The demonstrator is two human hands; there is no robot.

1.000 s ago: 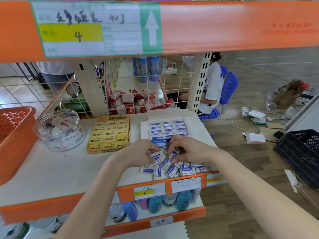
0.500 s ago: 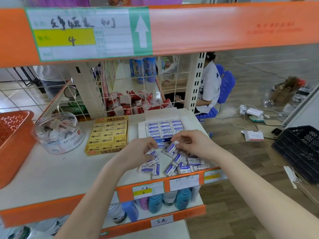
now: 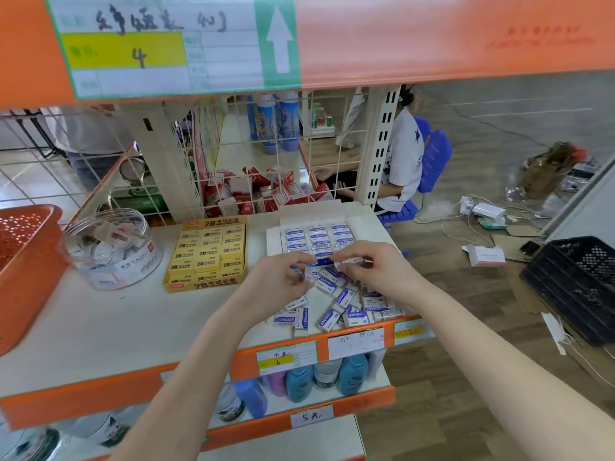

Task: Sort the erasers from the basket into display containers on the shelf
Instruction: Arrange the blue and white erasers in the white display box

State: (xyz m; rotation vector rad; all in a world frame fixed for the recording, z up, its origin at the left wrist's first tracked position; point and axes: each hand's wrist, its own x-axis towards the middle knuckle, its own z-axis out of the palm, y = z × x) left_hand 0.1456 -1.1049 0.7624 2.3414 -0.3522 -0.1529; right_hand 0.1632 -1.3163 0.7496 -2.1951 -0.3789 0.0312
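White-blue erasers (image 3: 336,307), roughly fifteen loose | left hand (image 3: 278,281) pinches one | right hand (image 3: 377,269) one

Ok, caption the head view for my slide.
Left hand and right hand pinch erasers over the pile, beside the box.

I see the loose erasers (image 3: 336,311) below my right hand (image 3: 376,269) as white with blue bands and white lettering; those in the white display box (image 3: 309,212) beyond it match. Left of my left hand (image 3: 279,282), the 2B box (image 3: 206,254) is yellow with black print. Further left, the tub (image 3: 109,251) is clear and the perforated basket (image 3: 23,261) orange. The shelf (image 3: 100,327) is off-white, edged orange. Far right, the latticed crate (image 3: 579,287) is black.
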